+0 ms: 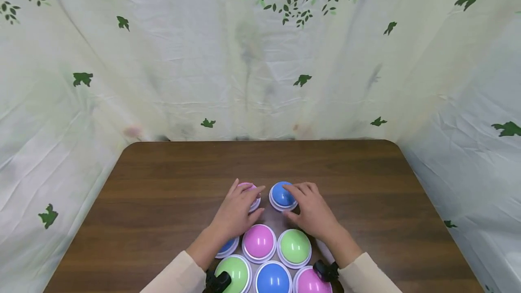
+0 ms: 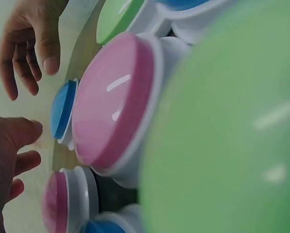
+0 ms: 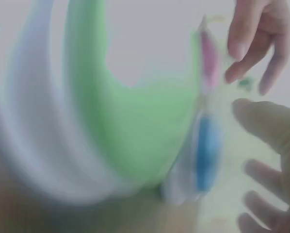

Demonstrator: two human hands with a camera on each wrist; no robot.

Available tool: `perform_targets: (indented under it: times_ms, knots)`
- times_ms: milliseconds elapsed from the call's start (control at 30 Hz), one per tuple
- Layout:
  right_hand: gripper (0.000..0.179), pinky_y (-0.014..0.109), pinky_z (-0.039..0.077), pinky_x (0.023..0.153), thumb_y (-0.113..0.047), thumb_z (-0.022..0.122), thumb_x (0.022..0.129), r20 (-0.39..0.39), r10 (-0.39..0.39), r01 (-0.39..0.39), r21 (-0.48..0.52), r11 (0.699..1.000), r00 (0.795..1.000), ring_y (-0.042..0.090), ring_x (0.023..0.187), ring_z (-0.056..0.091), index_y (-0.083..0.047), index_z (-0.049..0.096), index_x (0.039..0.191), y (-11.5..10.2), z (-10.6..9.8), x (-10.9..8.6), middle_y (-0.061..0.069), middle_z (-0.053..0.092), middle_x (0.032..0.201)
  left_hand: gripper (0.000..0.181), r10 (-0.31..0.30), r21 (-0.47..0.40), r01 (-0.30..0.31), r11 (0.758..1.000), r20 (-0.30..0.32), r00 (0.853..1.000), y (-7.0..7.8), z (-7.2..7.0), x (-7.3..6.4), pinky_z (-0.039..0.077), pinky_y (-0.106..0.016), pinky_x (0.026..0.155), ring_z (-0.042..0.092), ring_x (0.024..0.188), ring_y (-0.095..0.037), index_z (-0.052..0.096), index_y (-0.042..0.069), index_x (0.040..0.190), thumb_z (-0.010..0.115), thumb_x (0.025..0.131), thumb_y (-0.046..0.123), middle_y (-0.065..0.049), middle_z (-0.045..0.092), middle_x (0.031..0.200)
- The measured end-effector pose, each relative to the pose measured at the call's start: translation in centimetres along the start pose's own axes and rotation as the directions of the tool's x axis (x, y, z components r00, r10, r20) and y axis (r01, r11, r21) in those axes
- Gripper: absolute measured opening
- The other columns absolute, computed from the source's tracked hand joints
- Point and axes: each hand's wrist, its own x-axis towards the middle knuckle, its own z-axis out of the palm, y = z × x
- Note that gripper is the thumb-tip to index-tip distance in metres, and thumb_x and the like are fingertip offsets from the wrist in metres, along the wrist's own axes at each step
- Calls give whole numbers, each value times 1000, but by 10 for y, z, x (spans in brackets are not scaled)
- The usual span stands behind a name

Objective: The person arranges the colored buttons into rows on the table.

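By a leaf-printed curtain, a brown desk is being bordered along its far edge. The left hand is being held over the far pink button on the desk, the right hand near the far blue button, their fingers being held apart. Nearer, another blue button is being partly hidden by the left forearm.
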Motion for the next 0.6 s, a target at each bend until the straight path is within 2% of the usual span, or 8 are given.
perform_targets:
  times_ms: [67, 167, 300, 367, 467, 600]
  knots:
    - [66, 46, 55, 97, -28, 91, 76, 30, -66, 67, -2, 998, 997, 30, 113, 60, -14, 63, 135, -13, -1, -4, 8, 69, 120, 52, 29, 9, -29, 1000, -55, 998, -2, -4, -16, 29, -62, 120, 60, 125, -31, 65, 12, 132, 81, 86, 29, -5, 74, 123]
    - [62, 43, 54, 99, -27, 88, 78, 161, -129, 130, 3, 991, 978, 27, 113, 63, -12, 64, 133, -30, -2, -11, 7, 71, 121, 50, 71, 40, -67, 997, -110, 991, -2, -7, -39, 34, -64, 117, 63, 117, -31, 69, 13, 126, 83, 82, 33, -1, 76, 115]
    - [64, 43, 53, 100, -31, 87, 78, 310, -134, 136, 15, 991, 941, 26, 117, 63, -14, 62, 135, -46, 2, -20, 5, 70, 125, 62, 95, 95, -85, 992, -100, 990, 3, -6, -64, 39, -63, 112, 62, 107, -29, 69, 14, 127, 85, 77, 46, 1, 77, 112]
    - [66, 42, 54, 98, -34, 88, 77, 330, -129, 131, 17, 991, 935, 25, 116, 62, -16, 62, 135, -50, 6, -24, 3, 70, 124, 71, 79, 120, -69, 990, -84, 993, 7, -2, -73, 42, -61, 110, 60, 104, -27, 67, 16, 129, 86, 72, 52, 2, 77, 111]
    - [69, 40, 54, 96, -35, 89, 74, 325, -131, 134, 12, 991, 937, 23, 113, 61, -18, 62, 135, -54, 11, -27, 3, 70, 122, 82, 44, 141, -33, 990, -77, 996, 13, 2, -82, 42, -59, 110, 58, 102, -26, 64, 16, 133, 88, 66, 56, 3, 76, 110]
    - [71, 37, 54, 96, -36, 90, 74, 303, -149, 157, 0, 988, 941, 21, 110, 60, -17, 62, 136, -59, 16, -27, 1, 70, 119, 90, 18, 128, -8, 992, -73, 997, 16, 5, -87, 35, -61, 114, 59, 111, -30, 61, 14, 137, 91, 62, 55, 1, 77, 111]
